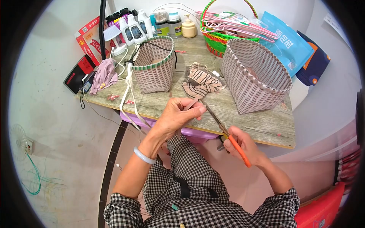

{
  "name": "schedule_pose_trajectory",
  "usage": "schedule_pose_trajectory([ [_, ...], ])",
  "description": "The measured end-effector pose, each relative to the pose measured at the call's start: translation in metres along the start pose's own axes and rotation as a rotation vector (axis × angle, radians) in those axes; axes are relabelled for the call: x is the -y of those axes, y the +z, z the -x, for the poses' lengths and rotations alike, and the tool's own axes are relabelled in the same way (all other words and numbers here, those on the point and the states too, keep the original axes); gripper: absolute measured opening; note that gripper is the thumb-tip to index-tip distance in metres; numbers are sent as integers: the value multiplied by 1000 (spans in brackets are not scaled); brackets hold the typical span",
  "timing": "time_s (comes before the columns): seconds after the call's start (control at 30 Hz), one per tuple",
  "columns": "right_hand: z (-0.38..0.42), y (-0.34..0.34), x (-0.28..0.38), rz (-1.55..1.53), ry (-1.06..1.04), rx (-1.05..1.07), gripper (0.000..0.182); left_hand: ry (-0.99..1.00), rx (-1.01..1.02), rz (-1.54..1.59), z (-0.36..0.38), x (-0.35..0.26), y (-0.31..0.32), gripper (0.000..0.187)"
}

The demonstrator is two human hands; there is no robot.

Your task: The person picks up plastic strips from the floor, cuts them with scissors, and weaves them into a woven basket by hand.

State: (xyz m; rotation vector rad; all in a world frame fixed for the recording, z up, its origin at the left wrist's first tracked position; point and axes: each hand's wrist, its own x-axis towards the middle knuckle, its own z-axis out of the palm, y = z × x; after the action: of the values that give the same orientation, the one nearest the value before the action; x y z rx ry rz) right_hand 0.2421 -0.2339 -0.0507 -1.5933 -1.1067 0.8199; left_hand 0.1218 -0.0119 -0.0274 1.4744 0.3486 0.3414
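The left hand (175, 114) pinches a thin strip (191, 104) between thumb and fingers, holding it out taut so the blades can reach it. The right hand (239, 144) is closed around the orange handles of the scissors (224, 129), whose tip meets the strip above the table (262, 125) edge, near two woven baskets (154, 64).
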Motion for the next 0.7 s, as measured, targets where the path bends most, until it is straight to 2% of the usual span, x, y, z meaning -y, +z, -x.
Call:
schedule_pose_trajectory([
  [0.1, 2, -5, 4, 4, 23, 34, 44, 54, 33, -47, -1, 3, -4, 16],
  [0.4, 4, -22, 8, 203, 31, 57, 44, -88, 165, -2, 4, -7, -11, 9],
  [0.7, 3, -31, 17, 371, 26, 112, 47, -194, 153, -83, 1, -3, -17, 12],
])
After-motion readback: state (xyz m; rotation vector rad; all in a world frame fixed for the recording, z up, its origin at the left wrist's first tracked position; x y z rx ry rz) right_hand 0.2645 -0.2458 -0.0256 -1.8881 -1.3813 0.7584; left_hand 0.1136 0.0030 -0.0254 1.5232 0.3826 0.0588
